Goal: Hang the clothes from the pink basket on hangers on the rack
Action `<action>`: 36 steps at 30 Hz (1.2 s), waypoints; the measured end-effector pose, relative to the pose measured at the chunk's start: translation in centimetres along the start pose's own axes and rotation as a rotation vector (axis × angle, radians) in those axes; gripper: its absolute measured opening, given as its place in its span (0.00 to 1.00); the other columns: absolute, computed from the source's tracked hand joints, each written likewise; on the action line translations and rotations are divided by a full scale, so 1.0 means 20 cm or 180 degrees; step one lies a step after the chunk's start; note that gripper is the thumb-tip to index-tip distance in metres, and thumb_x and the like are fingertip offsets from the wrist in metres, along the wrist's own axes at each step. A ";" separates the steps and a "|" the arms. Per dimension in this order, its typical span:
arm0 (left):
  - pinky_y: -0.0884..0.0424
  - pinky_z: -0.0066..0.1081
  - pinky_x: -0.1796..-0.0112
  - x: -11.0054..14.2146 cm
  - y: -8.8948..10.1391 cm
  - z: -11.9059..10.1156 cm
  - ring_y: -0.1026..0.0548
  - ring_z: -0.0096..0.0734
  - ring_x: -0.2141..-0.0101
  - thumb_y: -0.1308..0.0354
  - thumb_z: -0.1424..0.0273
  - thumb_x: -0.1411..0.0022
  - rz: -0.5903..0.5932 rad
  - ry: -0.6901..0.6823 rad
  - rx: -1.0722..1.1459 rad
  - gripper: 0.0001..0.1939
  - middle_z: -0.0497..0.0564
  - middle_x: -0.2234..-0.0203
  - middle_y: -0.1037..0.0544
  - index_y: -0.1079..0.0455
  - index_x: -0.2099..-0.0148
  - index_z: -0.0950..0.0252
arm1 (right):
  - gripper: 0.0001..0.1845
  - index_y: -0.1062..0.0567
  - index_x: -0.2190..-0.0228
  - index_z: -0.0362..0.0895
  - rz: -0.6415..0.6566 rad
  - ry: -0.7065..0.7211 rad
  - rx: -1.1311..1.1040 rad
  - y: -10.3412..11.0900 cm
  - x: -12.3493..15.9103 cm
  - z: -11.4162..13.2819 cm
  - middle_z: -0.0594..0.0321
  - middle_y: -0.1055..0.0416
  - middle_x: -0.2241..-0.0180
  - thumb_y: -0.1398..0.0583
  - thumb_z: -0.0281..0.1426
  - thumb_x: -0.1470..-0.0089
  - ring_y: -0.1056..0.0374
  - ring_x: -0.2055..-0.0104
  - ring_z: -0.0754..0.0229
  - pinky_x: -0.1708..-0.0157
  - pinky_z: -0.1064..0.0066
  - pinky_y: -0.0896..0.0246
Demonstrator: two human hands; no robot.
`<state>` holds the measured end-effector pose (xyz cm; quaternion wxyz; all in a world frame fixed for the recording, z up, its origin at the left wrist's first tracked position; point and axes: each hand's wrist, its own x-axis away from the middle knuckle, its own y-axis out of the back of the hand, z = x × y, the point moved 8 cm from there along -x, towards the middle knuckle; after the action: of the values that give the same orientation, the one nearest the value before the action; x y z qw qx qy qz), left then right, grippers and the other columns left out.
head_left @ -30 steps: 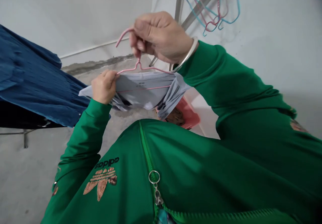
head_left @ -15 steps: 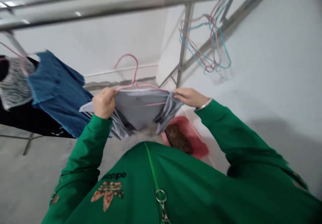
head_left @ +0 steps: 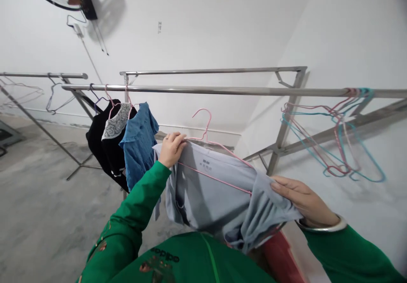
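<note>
Two bare hands are holding up a pale grey-blue shirt (head_left: 213, 194) in front of the chest, just below a stainless steel rail (head_left: 203, 90). The left hand (head_left: 171, 149) is clenching the shirt's upper edge together with a pink wire hanger (head_left: 202, 121), whose hook is standing clear above the cloth, not yet on the rail. The hanger's lower wire is crossing the shirt's front. The right hand (head_left: 302, 200) is grasping bunched fabric at the far end, its fingers lying flat over the folds. To the left, a black dress (head_left: 101, 143) with a white lace collar (head_left: 116, 121) and a blue shirt (head_left: 140, 143) are hanging from the rail. A tangle of pink and blue wire hangers (head_left: 339, 147) is dangling toward the right.
</note>
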<state>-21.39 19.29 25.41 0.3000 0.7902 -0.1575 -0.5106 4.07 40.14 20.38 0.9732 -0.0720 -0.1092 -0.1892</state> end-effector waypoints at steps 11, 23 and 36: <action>0.27 0.41 0.55 0.60 0.07 0.16 0.27 0.41 0.55 0.53 0.68 0.35 -0.0158 0.0722 -0.0025 0.12 0.59 0.57 0.28 0.31 0.53 0.59 | 0.17 0.25 0.72 0.45 -0.0011 0.1117 0.0378 -0.42 -0.31 0.22 0.62 0.27 0.75 0.34 0.45 0.57 0.32 0.72 0.58 0.72 0.70 0.36; 0.23 0.39 0.62 0.98 0.00 0.19 0.23 0.39 0.61 0.54 0.71 0.36 0.0205 0.1021 0.0310 0.10 0.57 0.62 0.26 0.32 0.58 0.56 | 0.19 0.41 0.80 0.44 -0.0415 0.2237 0.1092 -0.89 -0.69 0.27 0.69 0.49 0.81 0.47 0.43 0.45 0.51 0.77 0.67 0.76 0.74 0.56; 0.27 0.30 0.62 1.11 -0.09 0.20 0.24 0.31 0.64 0.55 0.74 0.35 0.0577 0.0985 0.0221 0.10 0.54 0.65 0.26 0.31 0.60 0.64 | 0.10 0.42 0.77 0.46 -0.0739 0.2257 0.1680 -1.28 -0.91 0.16 0.65 0.41 0.78 0.52 0.33 0.45 0.44 0.73 0.62 0.70 0.71 0.52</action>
<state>-15.47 7.02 7.30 0.3380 0.8518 -0.1976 -0.3480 -22.77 23.57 21.64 0.9079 0.2603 0.1790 -0.2757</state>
